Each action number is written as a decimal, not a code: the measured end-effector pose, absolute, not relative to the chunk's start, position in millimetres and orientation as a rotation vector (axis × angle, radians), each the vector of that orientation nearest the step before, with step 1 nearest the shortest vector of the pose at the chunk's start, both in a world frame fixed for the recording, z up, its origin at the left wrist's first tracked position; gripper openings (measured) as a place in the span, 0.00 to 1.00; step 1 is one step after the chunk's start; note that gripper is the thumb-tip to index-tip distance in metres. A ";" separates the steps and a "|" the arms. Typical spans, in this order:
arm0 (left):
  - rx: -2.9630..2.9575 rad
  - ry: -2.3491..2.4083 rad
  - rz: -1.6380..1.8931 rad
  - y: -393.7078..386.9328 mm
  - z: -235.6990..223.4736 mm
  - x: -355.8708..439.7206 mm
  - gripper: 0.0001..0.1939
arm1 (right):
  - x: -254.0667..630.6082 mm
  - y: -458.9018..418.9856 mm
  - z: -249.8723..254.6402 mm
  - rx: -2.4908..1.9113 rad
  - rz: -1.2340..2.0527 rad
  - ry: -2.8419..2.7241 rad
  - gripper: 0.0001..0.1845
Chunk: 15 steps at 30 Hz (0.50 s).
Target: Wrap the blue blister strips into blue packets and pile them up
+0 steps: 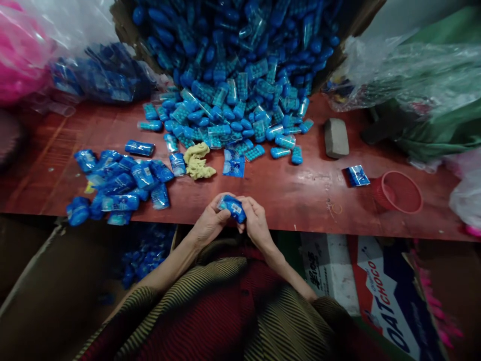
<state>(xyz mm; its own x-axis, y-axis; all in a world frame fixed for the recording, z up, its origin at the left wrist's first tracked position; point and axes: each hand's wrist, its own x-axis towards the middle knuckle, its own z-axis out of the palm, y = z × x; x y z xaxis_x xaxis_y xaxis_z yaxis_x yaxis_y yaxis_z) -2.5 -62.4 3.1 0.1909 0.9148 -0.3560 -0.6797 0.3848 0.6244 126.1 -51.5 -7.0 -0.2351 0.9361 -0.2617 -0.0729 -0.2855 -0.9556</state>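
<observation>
While the left hand [211,220] pinches the left part of a blue packet [233,207] between its thumb and curled fingers, the right hand [257,216] grips the right end of it, its fingers closed around that edge. The packet is at the near edge of the red table [300,193], right in front of the person's patterned shirt [244,301], with a small white label facing up. Left of the hands lies a loose pile of blue wrapped packets [120,183], some of them stacked on others and some close to the near edge. Just beyond the hands are a crumpled yellow piece [199,163] and, to its right, a flat blue wrapper [233,165]. Farther off, clear blue-capped tubes [225,100] filled with small turquoise balls spread in a large heap from a brown box [123,25] onto the table. On the right, a grey block [336,138] sits apart from the heap; nearer than it, a dark blue stack of wrappers [356,176] lies just beside a round red basket [408,193]. Below the table, on the right, is a carton marked OAT CHOCO [391,306].
</observation>
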 end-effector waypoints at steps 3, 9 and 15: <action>0.341 0.843 1.217 -59.7 -1.7 -1.6 0.24 | 130.1 -51.3 -7.6 -1.156 1.749 -1.220 0.22; 0.379 1.133 1.338 -53.5 -5.7 -1.2 0.20 | 130.8 -57.5 -1.9 -1.328 1.447 -1.548 0.19; 0.527 1.209 1.252 -56.8 -1.0 -6.9 0.16 | 126.4 -59.2 -0.3 -1.211 1.622 -1.418 0.16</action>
